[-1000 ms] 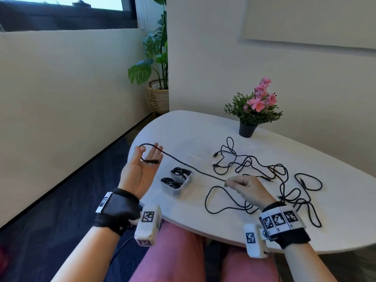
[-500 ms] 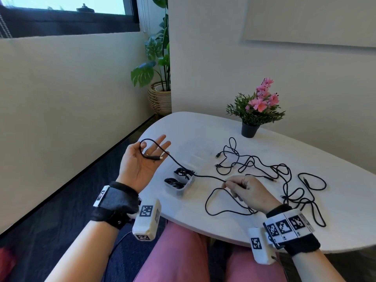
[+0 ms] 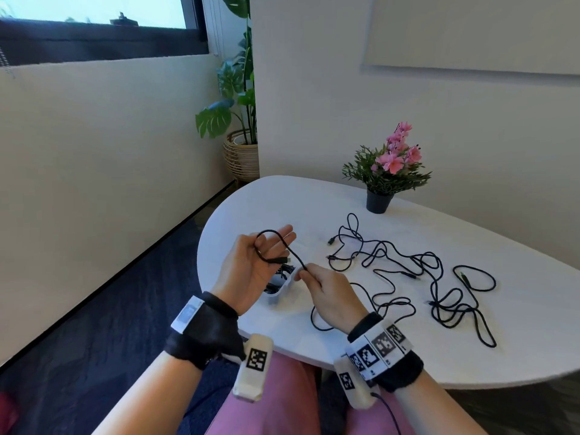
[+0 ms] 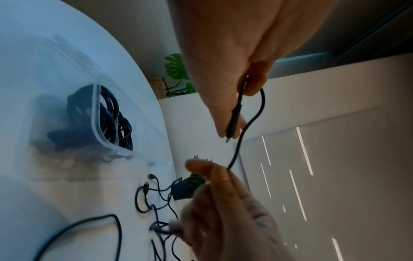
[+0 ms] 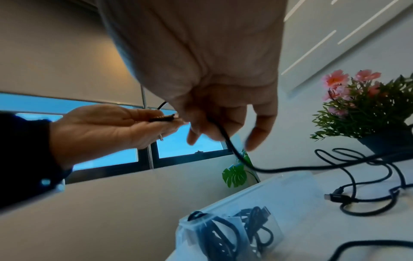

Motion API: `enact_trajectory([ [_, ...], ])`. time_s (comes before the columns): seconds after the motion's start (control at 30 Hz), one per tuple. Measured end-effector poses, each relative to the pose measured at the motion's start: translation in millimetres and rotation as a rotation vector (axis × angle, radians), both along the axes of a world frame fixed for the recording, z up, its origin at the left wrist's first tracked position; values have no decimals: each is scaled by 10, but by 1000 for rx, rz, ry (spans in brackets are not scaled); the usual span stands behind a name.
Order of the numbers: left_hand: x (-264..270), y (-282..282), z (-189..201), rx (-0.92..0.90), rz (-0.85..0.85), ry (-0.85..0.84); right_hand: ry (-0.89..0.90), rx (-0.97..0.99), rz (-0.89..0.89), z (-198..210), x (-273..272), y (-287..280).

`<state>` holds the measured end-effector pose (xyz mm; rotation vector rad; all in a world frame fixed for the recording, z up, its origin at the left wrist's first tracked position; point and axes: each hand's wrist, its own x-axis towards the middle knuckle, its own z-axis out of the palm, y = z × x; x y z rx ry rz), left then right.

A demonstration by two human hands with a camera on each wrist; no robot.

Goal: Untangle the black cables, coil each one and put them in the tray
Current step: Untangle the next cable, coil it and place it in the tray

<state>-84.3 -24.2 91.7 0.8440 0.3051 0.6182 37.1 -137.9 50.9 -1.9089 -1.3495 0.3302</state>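
Observation:
My left hand (image 3: 266,255) is raised palm up over the table's left edge. One end of a black cable (image 3: 284,246) loops over its fingers, and the plug (image 4: 233,121) lies along them, held under the thumb. My right hand (image 3: 309,274) pinches the same cable just to the right of the left hand. From there the cable drops to a loose tangle of black cables (image 3: 433,277) on the white table (image 3: 314,202). The clear tray (image 5: 257,194) sits below the hands with coiled cables (image 5: 234,229) inside. In the head view the tray (image 3: 276,291) is mostly hidden behind my left hand.
A small pot of pink flowers (image 3: 379,200) stands at the back of the table. Off the table's left side are a large floor plant in a woven basket (image 3: 240,155) and dark carpet. My pink-clad lap is under the table's near edge.
My left hand moved right, over the tray. My right hand lifted off the table and slid along the cable up to the left hand, so the stretch between them is now short.

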Motion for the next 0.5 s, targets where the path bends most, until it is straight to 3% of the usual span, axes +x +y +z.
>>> enact_trajectory([
  [0.17,25,-34,-6,141,-23,64,-20,-81,48,93,-1,-4],
  [0.37,37,-40,14,147,-75,63,-30,-131,37,95,62,-60],
  [0.5,50,-9,-7,179,-39,184,-43,-92,34,172,110,-89],
])
